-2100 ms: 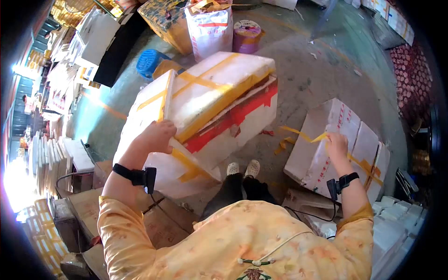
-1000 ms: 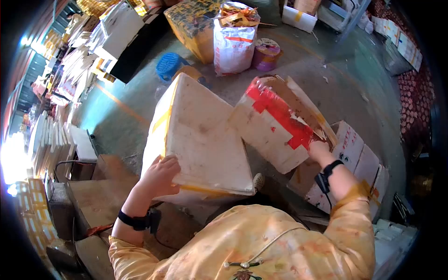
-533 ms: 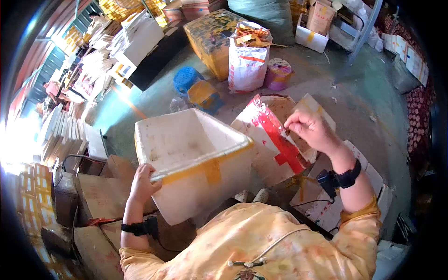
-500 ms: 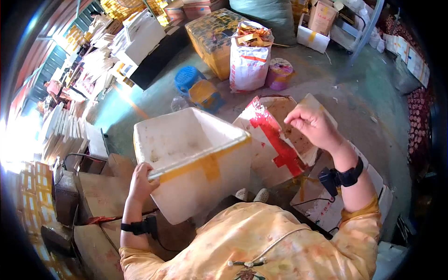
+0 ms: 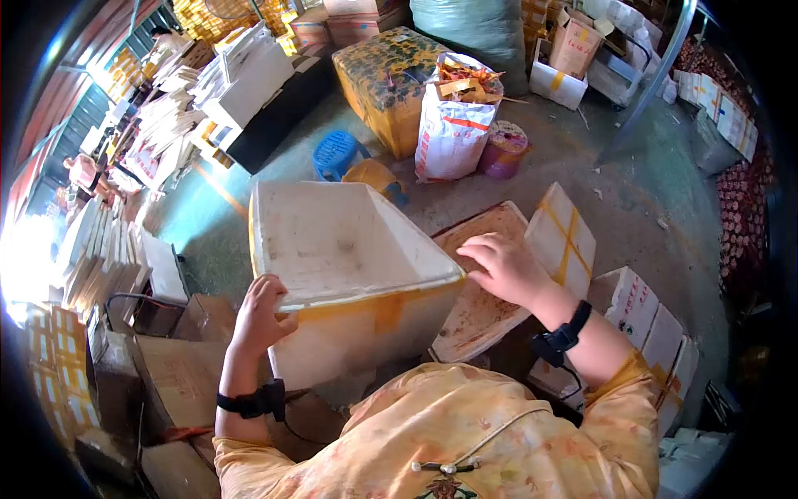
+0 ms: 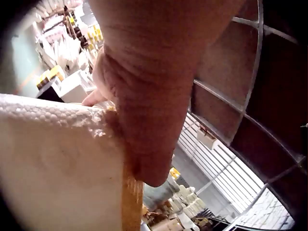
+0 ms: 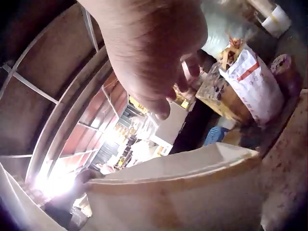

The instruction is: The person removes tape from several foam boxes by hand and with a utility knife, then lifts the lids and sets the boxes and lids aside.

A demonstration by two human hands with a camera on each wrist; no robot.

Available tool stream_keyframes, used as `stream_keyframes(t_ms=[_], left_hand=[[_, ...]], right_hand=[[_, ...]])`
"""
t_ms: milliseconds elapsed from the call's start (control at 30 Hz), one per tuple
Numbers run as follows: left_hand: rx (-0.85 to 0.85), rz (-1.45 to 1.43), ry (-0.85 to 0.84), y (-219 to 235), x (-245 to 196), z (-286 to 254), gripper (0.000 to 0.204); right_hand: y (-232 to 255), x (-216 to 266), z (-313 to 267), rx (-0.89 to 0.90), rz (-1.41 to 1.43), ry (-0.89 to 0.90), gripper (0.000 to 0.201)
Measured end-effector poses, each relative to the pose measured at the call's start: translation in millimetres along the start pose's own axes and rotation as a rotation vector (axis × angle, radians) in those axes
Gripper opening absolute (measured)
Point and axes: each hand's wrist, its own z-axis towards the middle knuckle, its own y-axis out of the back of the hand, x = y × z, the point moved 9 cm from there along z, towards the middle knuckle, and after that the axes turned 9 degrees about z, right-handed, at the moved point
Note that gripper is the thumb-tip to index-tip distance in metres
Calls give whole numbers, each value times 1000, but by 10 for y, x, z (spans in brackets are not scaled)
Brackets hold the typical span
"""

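In the head view, a white foam box (image 5: 349,345) with brown-yellow tape under its rim stands tilted in front of me, its mouth facing up. My left hand (image 5: 263,314) grips its near left corner; the left wrist view has the hand (image 6: 144,96) over the foam edge (image 6: 53,163). At the near right corner hovers my right hand (image 5: 511,270), fingers loosely bent and holding nothing. Seen from the right wrist, that hand (image 7: 154,53) is above the rim. Beyond it lies a second foam box (image 5: 474,320), stained inside, partly hidden behind the first.
A yellow-taped foam piece (image 5: 565,237) leans by the second box. Printed white boxes (image 5: 644,320) stand right, cardboard (image 5: 179,374) left. Ahead are a blue stool (image 5: 337,154), a sack of tape scraps (image 5: 453,137), a tape roll (image 5: 504,150) and a taped carton (image 5: 382,79).
My right hand let go of a yellow tape strip, pulled the red-taped box right, released it and moved left to the first box's corner. The first box turned mouth up in my left hand.
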Motion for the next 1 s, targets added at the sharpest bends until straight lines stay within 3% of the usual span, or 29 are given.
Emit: stream_keyframes(t_ms=[100,200,300,467,667,833,867,1000], left_hand=[[-1,-15,-140,48,287,309,32],[34,-42,-164,85,664,556,33],[45,-103,-134,96,1050,635,34],[12,-140,-28,93,1466,541,34],[-53,-159,-7,112,1599,252,33],[29,-133,-18,98,1556,-28,32],[58,-78,-31,94,1566,-57,35],[140,143,-57,261,1386,-78,37]], right_hand=[[-819,-37,443,191,45,1,32],[-1501,138,874,266,46,55,30],[-1823,83,1265,195,90,-100,26],[-1855,216,1606,6,-74,-27,9],[-2186,324,1674,196,-166,75,4],[-2265,525,1479,329,-87,67,5],[-2250,547,1463,271,-33,105,8],[-2044,559,1565,145,165,-40,10]])
